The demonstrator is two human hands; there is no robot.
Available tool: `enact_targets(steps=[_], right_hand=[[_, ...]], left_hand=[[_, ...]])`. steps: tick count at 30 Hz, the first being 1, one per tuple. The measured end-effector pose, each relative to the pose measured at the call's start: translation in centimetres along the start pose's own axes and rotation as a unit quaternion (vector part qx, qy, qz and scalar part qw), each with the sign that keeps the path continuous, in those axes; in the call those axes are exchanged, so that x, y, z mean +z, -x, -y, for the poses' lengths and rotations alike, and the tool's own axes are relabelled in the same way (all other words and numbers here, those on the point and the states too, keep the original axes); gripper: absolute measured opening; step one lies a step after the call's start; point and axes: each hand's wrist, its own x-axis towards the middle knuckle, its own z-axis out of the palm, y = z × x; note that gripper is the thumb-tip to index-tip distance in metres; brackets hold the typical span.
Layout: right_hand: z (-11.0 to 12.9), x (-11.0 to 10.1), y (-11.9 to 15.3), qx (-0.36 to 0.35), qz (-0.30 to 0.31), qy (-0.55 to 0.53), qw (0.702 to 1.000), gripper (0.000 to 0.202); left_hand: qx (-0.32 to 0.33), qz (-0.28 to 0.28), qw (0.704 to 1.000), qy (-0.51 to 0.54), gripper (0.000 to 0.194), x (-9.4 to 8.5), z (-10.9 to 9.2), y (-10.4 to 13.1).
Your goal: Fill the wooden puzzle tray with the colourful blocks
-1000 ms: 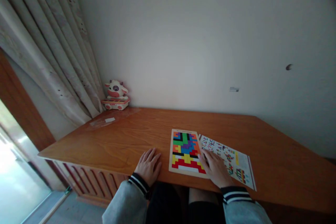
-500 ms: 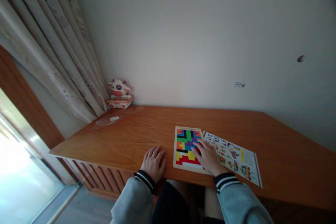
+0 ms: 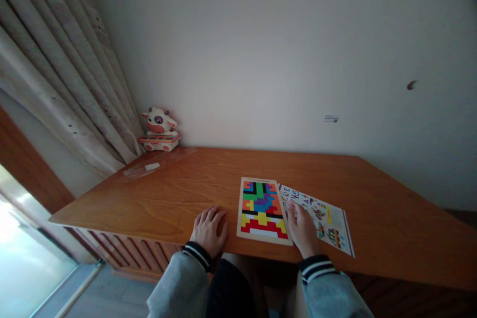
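Flat, wooden-framed, multicoloured block puzzle (image 3: 263, 204) is placed near, seemingly for reach; left hand (image 3: 208, 232) is rested loosely spread, right hand (image 3: 303, 231) curled alongside, any pinch unclear.

A rectangular wooden puzzle board (image 3: 265, 208) of multicoloured blocks (image 3: 263, 202) lies flat on the table (image 3: 186, 184), beside an angled, colourfully printed white paper sheet (image 3: 328, 218).

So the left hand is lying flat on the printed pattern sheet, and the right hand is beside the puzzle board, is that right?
Not quite: the head view shows the left hand resting on the wooden desk, not on the printed pattern sheet. The right hand is beside the puzzle board, as you said.
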Motion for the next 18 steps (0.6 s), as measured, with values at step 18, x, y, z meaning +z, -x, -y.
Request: enact_targets(steps=[18], right_hand=[[0.3,-3.0,3.4,0.079,0.003,-0.07,0.994,0.047]], left_hand=[[0.005,0.001,1.0,-0.003,0.034,0.8,0.8,0.4]])
